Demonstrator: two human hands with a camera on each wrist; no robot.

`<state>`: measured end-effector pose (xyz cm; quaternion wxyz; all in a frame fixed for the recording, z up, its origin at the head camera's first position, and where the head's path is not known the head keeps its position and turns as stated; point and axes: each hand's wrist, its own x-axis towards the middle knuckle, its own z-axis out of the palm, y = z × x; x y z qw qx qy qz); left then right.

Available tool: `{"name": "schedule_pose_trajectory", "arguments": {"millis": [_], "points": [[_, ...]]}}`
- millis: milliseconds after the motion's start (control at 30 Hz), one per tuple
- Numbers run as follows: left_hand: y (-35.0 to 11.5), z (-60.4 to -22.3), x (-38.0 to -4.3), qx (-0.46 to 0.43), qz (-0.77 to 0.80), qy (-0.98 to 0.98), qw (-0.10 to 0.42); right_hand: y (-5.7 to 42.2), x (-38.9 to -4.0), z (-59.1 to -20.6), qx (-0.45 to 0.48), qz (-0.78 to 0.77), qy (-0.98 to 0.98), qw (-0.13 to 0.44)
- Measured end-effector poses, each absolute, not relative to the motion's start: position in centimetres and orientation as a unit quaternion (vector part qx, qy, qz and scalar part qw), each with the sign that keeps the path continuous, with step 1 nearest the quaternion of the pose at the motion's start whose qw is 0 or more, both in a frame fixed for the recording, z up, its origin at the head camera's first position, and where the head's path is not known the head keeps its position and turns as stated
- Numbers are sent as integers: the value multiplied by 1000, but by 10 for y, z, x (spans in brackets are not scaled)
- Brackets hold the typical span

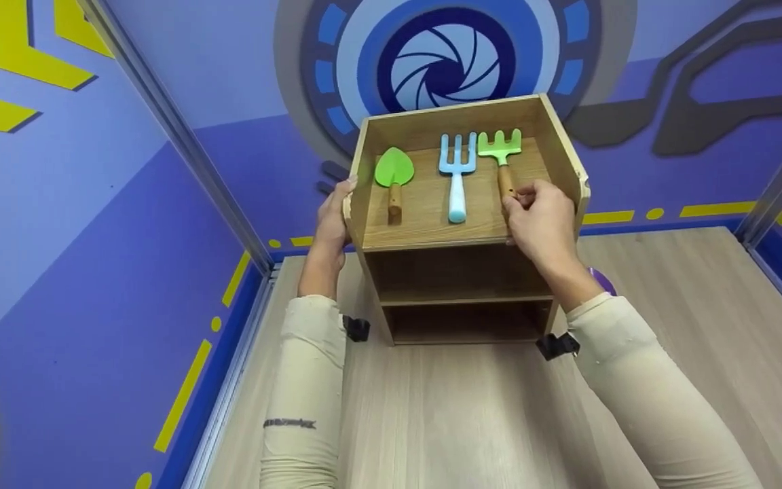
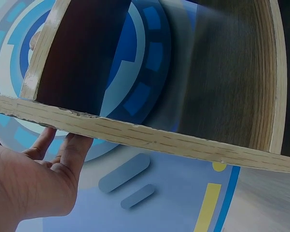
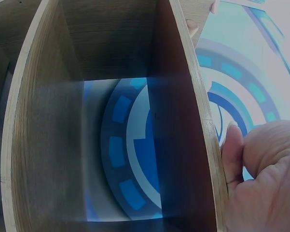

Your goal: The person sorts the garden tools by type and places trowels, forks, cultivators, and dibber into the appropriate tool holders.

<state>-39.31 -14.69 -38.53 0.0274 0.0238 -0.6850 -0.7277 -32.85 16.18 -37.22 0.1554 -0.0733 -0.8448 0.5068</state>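
Observation:
A small wooden shelf (image 1: 459, 302) stands upright, with three garden hand tools on its top tray. My right hand (image 1: 542, 221) pinches the wooden handle of a green hand rake (image 1: 499, 148) at the tray's right side. Left of it lies a light blue hand fork (image 1: 457, 173). A green hand trowel (image 1: 394, 168) with a wooden handle lies near the left side. My left hand (image 1: 328, 221) rests against the outside of the shelf's left panel, its fingertips at the upper edge. In the left wrist view, the fingers of the left hand (image 2: 43, 179) reach fairly straight behind the panel's edge.
Below the top tray, the shelf has two open compartments; the wall shows through its back in the right wrist view. A purple object (image 1: 601, 280) is partly hidden behind the right forearm. Printed wall panels (image 1: 228, 61) enclose the wood-grain tabletop (image 1: 445, 421).

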Motion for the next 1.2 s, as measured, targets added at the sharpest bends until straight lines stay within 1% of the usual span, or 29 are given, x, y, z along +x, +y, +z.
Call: {"name": "schedule_pose_trajectory", "arguments": {"millis": [167, 400, 633, 1200], "points": [[-145, -385, -394, 25, -732, -681, 30, 163, -328, -373, -72, 503, -847, 156], [-146, -386, -395, 20, -726, -687, 34, 163, -329, -373, -75, 474, -860, 175], [-146, -388, -395, 24, -725, -688, 29, 162, -330, -373, -72, 503, -846, 161], [-145, -387, -395, 25, -723, -690, 35, 163, -328, -375, -64, 505, -845, 166]]}}
